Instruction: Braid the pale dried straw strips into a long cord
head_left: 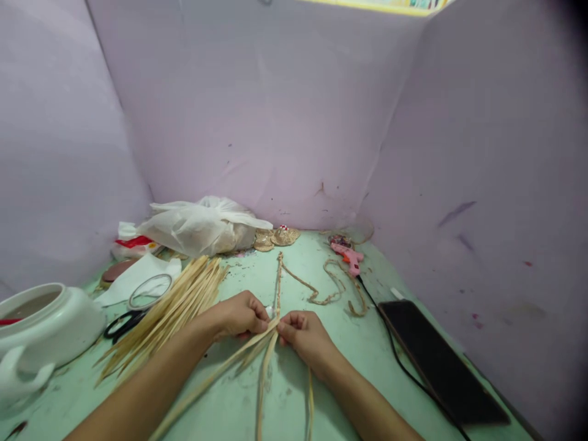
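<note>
Dried straw-like strips fan out toward me from the near end of a thin braid. The braid runs away from me, bends at its far end and trails off to the right in a wavy line on the table. My left hand pinches strips at the left side of the braid's near end. Close beside it, my right hand pinches strips on the right, and one strand hangs below it. A bundle of loose straw strips lies left of my left hand, over black-handled scissors.
At left stands a white teapot-shaped pot. A white plastic bag and round woven pieces lie at the back. On the right are a pink glue gun with a black cord and a dark flat slab. Pale walls enclose the green table.
</note>
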Motion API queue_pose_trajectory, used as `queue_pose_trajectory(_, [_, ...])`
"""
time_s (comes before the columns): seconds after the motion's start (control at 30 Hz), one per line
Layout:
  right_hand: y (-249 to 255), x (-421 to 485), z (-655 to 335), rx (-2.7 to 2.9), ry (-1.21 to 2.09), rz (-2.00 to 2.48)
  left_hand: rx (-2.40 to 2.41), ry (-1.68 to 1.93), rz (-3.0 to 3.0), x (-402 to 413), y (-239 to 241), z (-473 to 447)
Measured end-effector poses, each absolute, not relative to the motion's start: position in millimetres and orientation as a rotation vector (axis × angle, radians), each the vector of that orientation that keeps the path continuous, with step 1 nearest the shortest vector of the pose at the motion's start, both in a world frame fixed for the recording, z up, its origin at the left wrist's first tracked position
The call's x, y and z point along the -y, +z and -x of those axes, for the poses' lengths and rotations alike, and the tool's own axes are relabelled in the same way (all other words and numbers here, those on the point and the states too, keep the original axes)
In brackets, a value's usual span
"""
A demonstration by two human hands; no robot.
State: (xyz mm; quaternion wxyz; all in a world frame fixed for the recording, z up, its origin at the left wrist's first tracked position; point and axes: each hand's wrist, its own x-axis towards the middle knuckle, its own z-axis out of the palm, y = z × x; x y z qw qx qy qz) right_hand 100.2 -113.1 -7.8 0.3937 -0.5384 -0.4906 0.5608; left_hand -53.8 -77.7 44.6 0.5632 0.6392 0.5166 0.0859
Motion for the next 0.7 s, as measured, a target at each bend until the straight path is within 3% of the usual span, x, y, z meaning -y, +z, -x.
queue_pose_trajectory(0.7, [-9.8,113.7,-100.6,1.259,1.4,1.4,-1.37,0.191,-1.49,81.7,30.2,39.3])
